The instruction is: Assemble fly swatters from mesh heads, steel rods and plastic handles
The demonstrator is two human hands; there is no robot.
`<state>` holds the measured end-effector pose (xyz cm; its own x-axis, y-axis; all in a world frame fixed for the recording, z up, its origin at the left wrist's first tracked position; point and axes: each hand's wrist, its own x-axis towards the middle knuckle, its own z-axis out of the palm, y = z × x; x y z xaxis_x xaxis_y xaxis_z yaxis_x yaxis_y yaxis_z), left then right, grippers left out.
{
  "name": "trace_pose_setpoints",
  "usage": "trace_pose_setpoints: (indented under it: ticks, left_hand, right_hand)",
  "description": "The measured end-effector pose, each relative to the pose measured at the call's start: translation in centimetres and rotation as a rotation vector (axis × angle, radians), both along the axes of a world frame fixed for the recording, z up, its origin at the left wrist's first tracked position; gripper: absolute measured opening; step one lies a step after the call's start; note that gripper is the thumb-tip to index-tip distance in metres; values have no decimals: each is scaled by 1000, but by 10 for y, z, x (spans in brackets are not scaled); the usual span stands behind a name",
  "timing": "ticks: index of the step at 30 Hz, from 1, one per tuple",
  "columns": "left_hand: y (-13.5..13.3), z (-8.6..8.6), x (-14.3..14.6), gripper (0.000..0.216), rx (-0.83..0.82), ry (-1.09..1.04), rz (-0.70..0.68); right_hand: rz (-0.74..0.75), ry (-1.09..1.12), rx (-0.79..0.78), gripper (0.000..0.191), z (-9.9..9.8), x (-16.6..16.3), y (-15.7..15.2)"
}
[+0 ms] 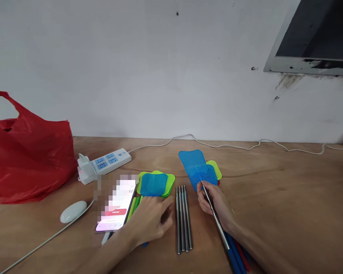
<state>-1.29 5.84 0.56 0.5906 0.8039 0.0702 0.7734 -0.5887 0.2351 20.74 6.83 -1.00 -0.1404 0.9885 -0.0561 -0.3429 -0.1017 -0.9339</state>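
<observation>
My right hand (213, 199) is closed around the metal shaft of a fly swatter (192, 161), just below its blue mesh head. Its silver rod slopes down to a blue grip at the bottom edge. Under that head lie more swatter heads, a green one (215, 167) among them. My left hand (151, 217) hovers with bent fingers, thumb and fingertips apart, over green handles (135, 205). Beyond it sits a pile of blue and green mesh heads (154, 183). Between my hands, several silver metal rods (184, 220) lie side by side.
A lit phone (118, 207) lies left of my left hand. Farther left are a white mouse-shaped object (73, 211), a power strip (111, 161) with a plugged-in charger, and a red plastic bag (31, 152). A white cable (223, 146) runs along the wall.
</observation>
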Motion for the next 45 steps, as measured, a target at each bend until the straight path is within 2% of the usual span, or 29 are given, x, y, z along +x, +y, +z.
trace_pose_setpoints:
  ticks: [5, 10, 13, 15, 20, 24, 27, 29, 32, 34, 37, 42, 45]
  left_hand:
    - [-1, -5, 1, 14, -14, 9, -80]
    - [2, -9, 0, 23, 11, -58, 25]
    - [2, -3, 0, 26, 16, -157, 115]
    - [1, 5, 0, 31, 6, -277, 173]
    - [2, 17, 1, 41, -197, -836, 232]
    - [4, 12, 2, 50, -258, -880, 288]
    - [5, 6, 2, 53, -300, -887, 330]
    - [6, 4, 1, 54, -306, -890, 358]
    - [6, 5, -1, 53, -312, -897, 393]
    - [6, 6, -1, 53, -341, -908, 398]
    - [6, 9, -1, 51, -390, -938, 382]
    - [8, 9, 1, 49, -403, -998, 367]
    - [5, 6, 4, 50, -377, -1031, 376]
  right_hand:
    - [112, -16, -16, 42, 5, -3, 0]
    - [175, -16, 11, 44, 1, -3, 1]
    - [203, -31, 25, 45, -2, -3, 0]
    - [227, -58, 34, 45, -3, -3, -2]
    - [267, -175, 54, 47, 0, -7, -10]
    - [293, -211, 88, 52, 0, -12, -15]
    - [291, -274, 118, 51, -2, -12, -17]
    - [263, -403, 194, 50, -2, -11, -18]
    - [138, -637, 378, 47, -2, -11, -21]
    - [79, -704, 443, 46, -1, -13, -22]
    - [152, -546, 296, 48, -2, -16, -22]
    - [417, -40, -76, 48, 3, -19, -20]
    - [548, 127, -223, 46, 10, -18, -20]
